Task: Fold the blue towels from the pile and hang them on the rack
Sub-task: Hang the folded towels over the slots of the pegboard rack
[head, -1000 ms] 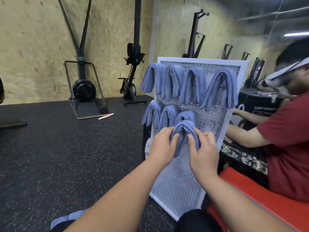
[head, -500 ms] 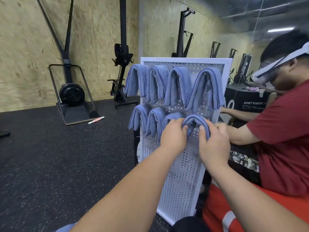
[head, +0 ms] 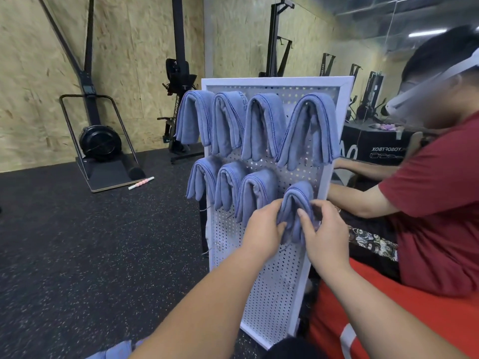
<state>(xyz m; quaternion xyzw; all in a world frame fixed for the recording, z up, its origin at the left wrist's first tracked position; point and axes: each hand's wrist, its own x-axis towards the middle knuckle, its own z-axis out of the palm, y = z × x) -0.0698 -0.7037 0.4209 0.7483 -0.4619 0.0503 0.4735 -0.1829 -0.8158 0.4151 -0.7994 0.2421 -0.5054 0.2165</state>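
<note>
Gym floor [head: 77, 255]; left hand [head: 264, 229], right hand [head: 324, 234] pinch folded towel [head: 298, 195] on rack [head: 272, 294].

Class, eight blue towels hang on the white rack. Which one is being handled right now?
The rightmost towel of the lower row: the left grip and right grip hold its two sides, while the other seven hang untouched.

Single head-worn wide-angle cam, looks fwd & slightly down. Very near white perforated metal pegboard rack [head: 272, 281] at frame centre. Black speckled rubber floor [head: 77, 255] lower left; pale plywood wall [head: 39, 73] upper left, farther off.
</note>
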